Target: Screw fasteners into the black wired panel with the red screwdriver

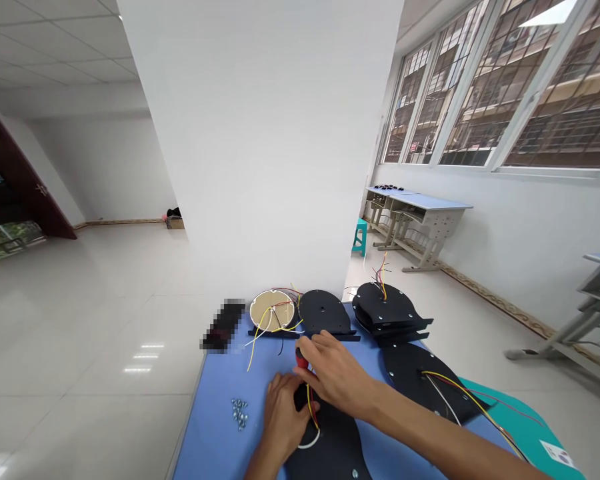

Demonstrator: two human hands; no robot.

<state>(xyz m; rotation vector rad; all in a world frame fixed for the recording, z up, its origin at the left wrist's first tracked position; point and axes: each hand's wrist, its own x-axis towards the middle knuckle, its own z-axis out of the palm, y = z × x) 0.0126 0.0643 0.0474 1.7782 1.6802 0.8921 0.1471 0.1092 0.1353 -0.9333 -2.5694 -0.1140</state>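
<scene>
My right hand (336, 369) is closed round the red handle of a screwdriver (301, 360), held upright over the near black plate (330, 448). My left hand (283, 419) lies at the plate's left side, thumb and fingers bent round its far end and gripping it. Yellow, red and white wires (309, 441) come up between my hands and curl over the plate. The screwdriver's tip and the spot beneath it are hidden by my fingers. To the left, a small heap of silver screws (239, 413) lies on the blue table (215, 437).
Along the back stand a beige round disc (271, 311) with wires, a black plate (325, 312) and a stack of black plates (386, 307). Another wired plate (425, 380) lies at right, by a teal stool (523, 413). A white pillar (270, 167) rises behind.
</scene>
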